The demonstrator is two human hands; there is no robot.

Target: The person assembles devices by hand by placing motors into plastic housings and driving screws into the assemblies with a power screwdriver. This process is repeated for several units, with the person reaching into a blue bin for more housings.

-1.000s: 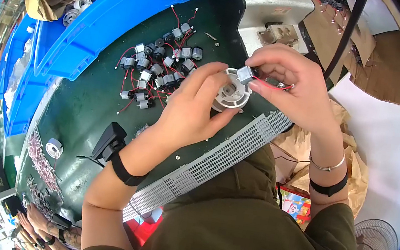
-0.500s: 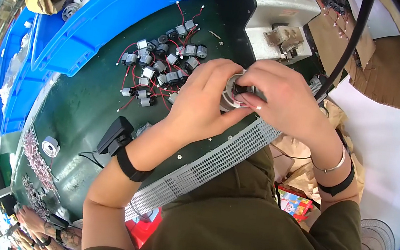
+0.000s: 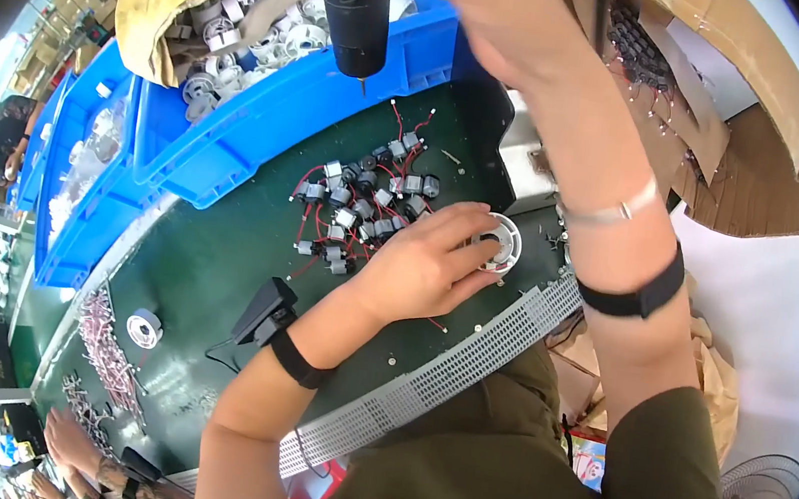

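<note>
My left hand [image 3: 422, 268] is closed around the side of a round white plastic housing [image 3: 513, 249], holding it low over the green bench. Its fingers hide part of the housing's inside. Up at the top edge, my right hand [image 3: 482, 3] is blurred and partly cut off. It is at the upper end of a black electric screwdriver [image 3: 354, 16], whose bit points down; the fingertips lie out of view. Just beyond my left hand is a loose pile of small silver motors [image 3: 366, 195] with red wires.
Blue bins [image 3: 262, 146] of white plastic parts line the far side. A white-and-metal fixture [image 3: 527, 165] stands beyond the housing. Left lie a black device on a stand [image 3: 265, 313], another white housing [image 3: 145, 328] and a wire bundle [image 3: 105, 342]. Another person's hand [image 3: 71, 444] is lower left.
My right hand has left the housing and swung up and away to the top edge. The electric screwdriver has come into view there. My left hand still holds the housing; the view has shifted.
</note>
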